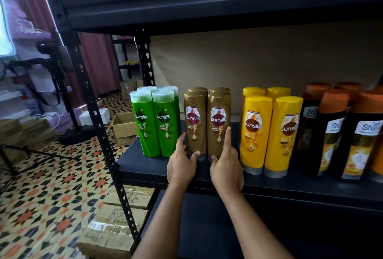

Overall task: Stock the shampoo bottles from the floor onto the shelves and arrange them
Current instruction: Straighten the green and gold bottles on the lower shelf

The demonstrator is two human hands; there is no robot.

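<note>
Step in hand: arranging, not carrying; both hands are on the brown bottles near the front edge of the shelf [207, 172], squaring up that group.

L hand [182, 165] cups the front-left brown bottle [194, 124] at its base, thumb on the front face, fingers round its left side, in the narrow gap to the green bottles [155, 122]; looks like a loose grasp, not a lift.
R hand [227, 167] is at the base of the front-right brown bottle [219, 122]; index finger straight up along its right face, thumb at the cap end; more a press/steady than a full wrap, other fingers hidden behind, so how firm I can't tell.

Brown group: 2 front, 2 behind, all standing cap-down, front pair touching each other, labels facing out.
Green group sits at the shelf's left end, just beside the brown; yellow bottles [269, 132] stand apart to the right with a clear gap; black bottles w/ orange caps [333, 134] at the right end, cropped by the frame.
Upper shelf [207, 6] carries more green items, barely in view.

Floor stock: none visible here, only cardboard boxes [122, 213] by the upright; can't say if more bottles remain.

Next move, my guess: nudge the brown pair straight and flush w/ the neighbours' front line; needs even push from both sides, low on the bodies, since cap-down bottles may tip into the green row.
</note>
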